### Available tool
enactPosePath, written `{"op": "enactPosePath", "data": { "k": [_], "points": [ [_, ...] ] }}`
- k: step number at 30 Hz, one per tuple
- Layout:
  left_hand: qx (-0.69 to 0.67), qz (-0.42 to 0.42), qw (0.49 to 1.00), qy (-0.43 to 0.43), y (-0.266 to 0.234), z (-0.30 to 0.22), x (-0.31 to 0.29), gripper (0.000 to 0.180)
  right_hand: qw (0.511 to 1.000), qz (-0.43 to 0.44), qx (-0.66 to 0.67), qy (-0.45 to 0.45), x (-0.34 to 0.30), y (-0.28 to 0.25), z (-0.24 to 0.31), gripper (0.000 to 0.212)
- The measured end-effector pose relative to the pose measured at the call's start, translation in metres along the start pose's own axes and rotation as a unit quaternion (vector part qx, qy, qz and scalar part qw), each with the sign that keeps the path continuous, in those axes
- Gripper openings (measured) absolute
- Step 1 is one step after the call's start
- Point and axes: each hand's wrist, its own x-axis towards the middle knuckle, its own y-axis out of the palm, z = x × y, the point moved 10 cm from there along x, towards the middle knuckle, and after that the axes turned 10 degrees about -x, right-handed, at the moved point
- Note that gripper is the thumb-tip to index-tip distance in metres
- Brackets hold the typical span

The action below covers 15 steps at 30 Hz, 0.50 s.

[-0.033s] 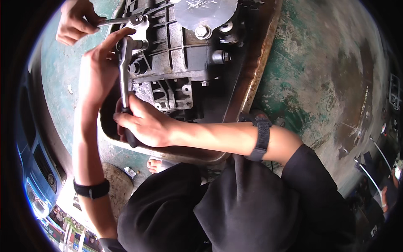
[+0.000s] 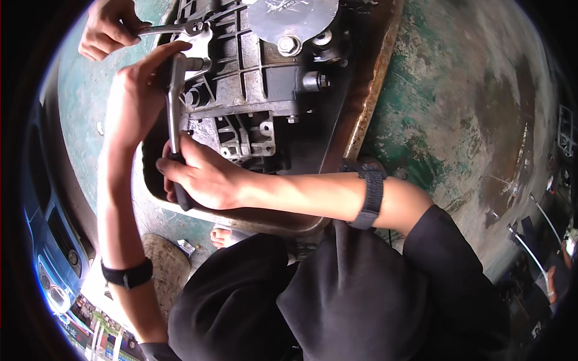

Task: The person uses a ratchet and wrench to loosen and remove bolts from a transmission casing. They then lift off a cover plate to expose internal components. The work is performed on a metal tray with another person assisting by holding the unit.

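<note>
The black handle of a ratchet wrench is in my right hand, fingers wrapped round it. My left hand is curled behind the wrench's head, its index finger stretched over the top; its other fingers are mostly hidden. From the head, a socket reaches sideways to a bolt at a light metal bracket on the gearbox housing. Another person's hand grips a second wrench, which is set at the bracket's upper end.
The ribbed housing, with a round silver cover, lies in a rusty-rimmed tray. Stained green floor surrounds it. A bare foot shows below the tray, and a blue vehicle stands at the left.
Both my hands and the ratchet wrench have shifted slightly left, the handle swinging a little that way. The other person's hand has moved up slightly.
</note>
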Motion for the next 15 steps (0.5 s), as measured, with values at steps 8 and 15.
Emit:
{"op": "enactPosePath", "data": {
  "k": [8,15],
  "points": [
    [-0.152,0.087,0.961,-0.212,0.015,-0.005,0.005,0.03,0.995,-0.058,-0.076,-0.011,0.019,0.0,0.005,0.018],
    [-0.065,0.127,0.949,-0.28,0.031,0.006,0.009,0.028,0.988,0.024,-0.115,0.102,-0.033,-0.022,0.011,0.019]
  ]
}}
